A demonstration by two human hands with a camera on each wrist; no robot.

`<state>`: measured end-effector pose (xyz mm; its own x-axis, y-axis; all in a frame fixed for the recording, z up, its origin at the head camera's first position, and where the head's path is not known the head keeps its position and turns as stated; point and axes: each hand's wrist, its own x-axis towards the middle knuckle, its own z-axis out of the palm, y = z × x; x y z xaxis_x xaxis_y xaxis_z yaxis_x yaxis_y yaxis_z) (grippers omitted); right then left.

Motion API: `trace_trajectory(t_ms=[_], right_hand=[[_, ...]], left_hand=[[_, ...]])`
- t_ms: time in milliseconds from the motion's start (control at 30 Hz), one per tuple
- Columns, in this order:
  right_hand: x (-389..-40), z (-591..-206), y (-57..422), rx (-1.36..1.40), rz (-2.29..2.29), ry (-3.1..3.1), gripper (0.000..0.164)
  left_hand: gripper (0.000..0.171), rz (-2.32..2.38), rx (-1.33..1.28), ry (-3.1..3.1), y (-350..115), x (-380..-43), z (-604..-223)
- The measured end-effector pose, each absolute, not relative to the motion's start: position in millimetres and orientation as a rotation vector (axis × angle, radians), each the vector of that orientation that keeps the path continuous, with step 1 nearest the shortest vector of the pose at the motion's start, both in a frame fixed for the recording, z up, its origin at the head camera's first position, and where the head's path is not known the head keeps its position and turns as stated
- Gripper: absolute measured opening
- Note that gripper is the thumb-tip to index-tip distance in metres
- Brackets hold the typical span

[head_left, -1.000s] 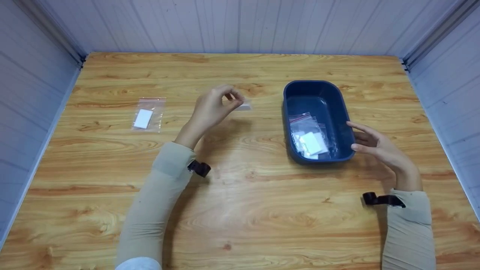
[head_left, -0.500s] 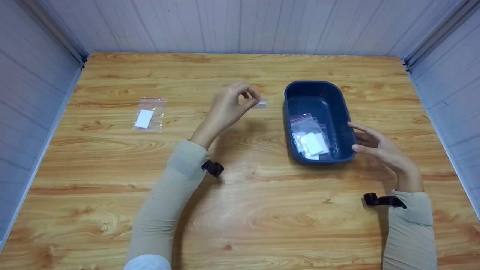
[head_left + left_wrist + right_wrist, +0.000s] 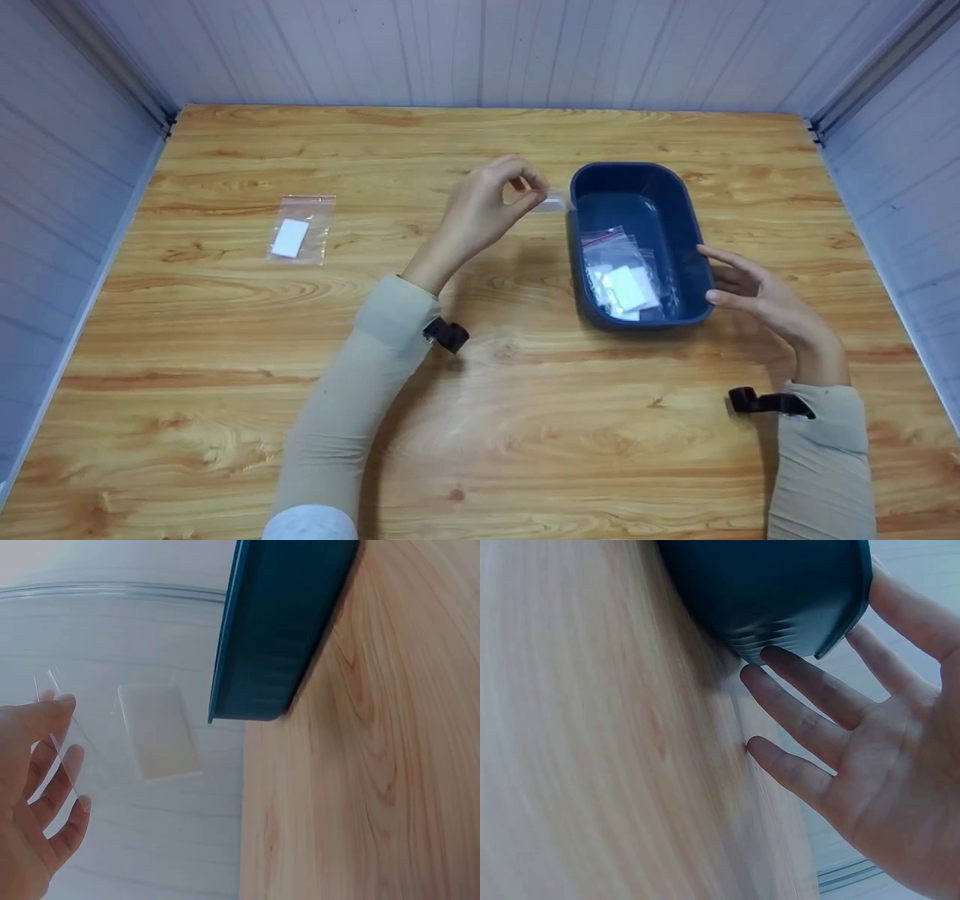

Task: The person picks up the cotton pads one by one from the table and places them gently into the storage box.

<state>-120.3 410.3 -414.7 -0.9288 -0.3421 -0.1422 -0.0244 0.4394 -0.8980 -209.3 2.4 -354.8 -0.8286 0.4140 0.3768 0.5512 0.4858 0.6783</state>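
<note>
My left hand (image 3: 491, 202) pinches the edge of a clear zip bag (image 3: 553, 201) between thumb and fingertips, just left of a dark blue bin. In the left wrist view a flat white piece (image 3: 159, 731) shows inside that bag, beside the bin's outer wall. The blue bin (image 3: 637, 324) stands on the table with several zip bags (image 3: 622, 277) holding white pieces lying in its near end. At the bin's right side is my right hand (image 3: 765, 300), its thumb and fingertips resting on the rim and wall. Its fingers are spread and nearly straight in the right wrist view (image 3: 817, 712).
Another clear zip bag (image 3: 300, 229) with a white rectangle in it lies flat on the left of the wood-grain table (image 3: 525, 435). Pale panel walls (image 3: 480, 52) rise at the back and both sides.
My left hand has moved rightward with the pinched zip bag, from mid-table up to the bin's left rim. The right hand stays at the bin's right side.
</note>
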Motion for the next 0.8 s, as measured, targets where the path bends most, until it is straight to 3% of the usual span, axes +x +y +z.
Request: trace_trajectory(t_ms=[800], right_hand=[[-121, -417, 411, -0.345, -1.543, 2.342, 0.062]], left_hand=[[0.009, -1.275, -0.957, -2.521, 39, -203, -343]])
